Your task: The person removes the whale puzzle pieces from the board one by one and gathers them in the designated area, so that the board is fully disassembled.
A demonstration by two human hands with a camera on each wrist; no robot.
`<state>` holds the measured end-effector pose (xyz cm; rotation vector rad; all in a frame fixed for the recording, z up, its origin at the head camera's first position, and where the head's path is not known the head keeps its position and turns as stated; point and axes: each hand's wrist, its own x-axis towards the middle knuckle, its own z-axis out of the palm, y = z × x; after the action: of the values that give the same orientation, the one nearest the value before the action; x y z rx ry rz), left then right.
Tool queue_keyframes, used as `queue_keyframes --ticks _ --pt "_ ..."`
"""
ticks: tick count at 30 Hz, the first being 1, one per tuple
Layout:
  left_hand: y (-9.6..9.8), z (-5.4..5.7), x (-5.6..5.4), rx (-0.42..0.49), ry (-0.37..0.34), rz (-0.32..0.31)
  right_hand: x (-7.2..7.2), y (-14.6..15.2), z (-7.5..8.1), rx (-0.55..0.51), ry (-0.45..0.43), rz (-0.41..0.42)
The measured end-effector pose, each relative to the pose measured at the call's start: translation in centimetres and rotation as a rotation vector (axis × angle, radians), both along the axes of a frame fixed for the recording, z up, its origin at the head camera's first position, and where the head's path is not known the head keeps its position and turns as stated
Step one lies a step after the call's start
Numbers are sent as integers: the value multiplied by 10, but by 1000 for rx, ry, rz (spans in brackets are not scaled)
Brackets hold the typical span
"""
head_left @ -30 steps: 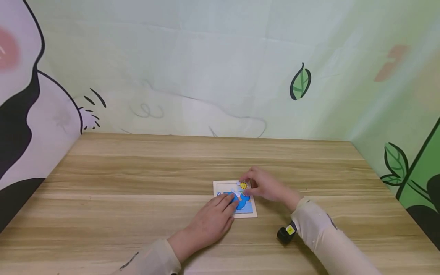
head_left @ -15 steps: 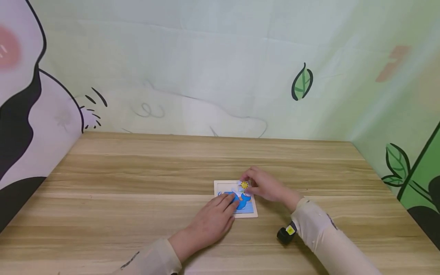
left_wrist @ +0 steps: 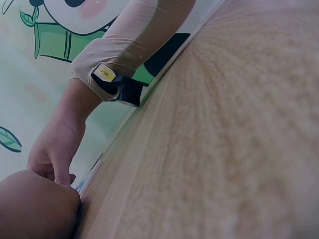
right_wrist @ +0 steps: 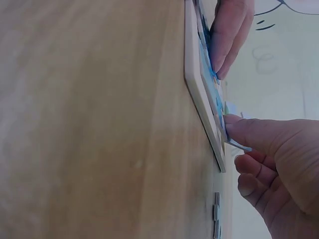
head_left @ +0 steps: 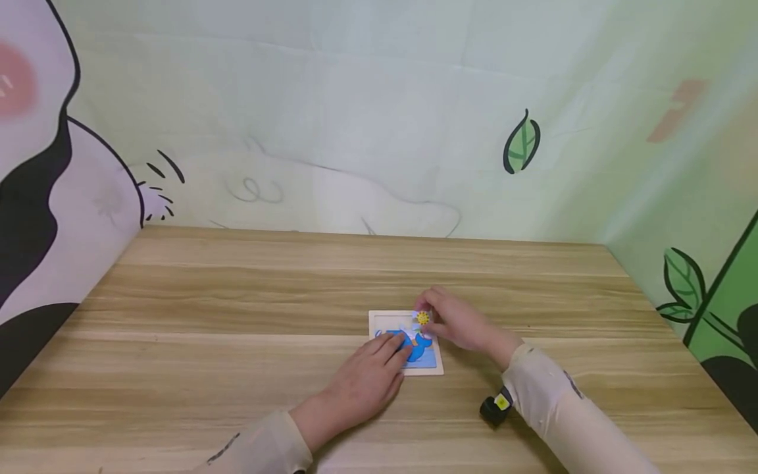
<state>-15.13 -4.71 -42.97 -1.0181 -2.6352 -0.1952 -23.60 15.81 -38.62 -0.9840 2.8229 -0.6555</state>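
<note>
Puzzle tray point(head_left: 372, 322): small square thing with a pale wooden rim, lying flat on the counter point(head_left: 249, 382), a bit right of center and on the near half
Whale picture point(head_left: 419, 354): blue whale over blue water filling the lower part of the tray, partly covered by fingers; pale base shows up at the top left
Left hand point(head_left: 364, 378): laid palm-down over the tray's lower left, fingers pretty much straight and resting on the whale, not gripping anything I can see
Right hand point(head_left: 464, 322): thumb and fingers pinching the sun piece at the tray's upper right
Sun piece point(head_left: 422, 318): yellow sun on it, held tilted over the tray's top right corner; honestly can't tell if any of it is seated
Right wrist: black strap point(head_left: 494, 409) with a yellow label, just below the beige sleeve point(head_left: 551, 385)
Backdrop: pale green wall point(head_left: 367, 99) with a cartoon leaf point(head_left: 522, 143)
</note>
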Motion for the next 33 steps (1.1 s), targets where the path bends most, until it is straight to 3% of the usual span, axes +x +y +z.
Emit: queue_keyframes --ticks 16,24,33 --pt "2 -2 -1 34 42 -21 3 3 -5 -30 156 45" --pt "2 -1 -1 28 14 -6 4 10 2 -105 80 84" --pt "3 1 -1 5 -26 -2 4 13 7 -104 53 100"
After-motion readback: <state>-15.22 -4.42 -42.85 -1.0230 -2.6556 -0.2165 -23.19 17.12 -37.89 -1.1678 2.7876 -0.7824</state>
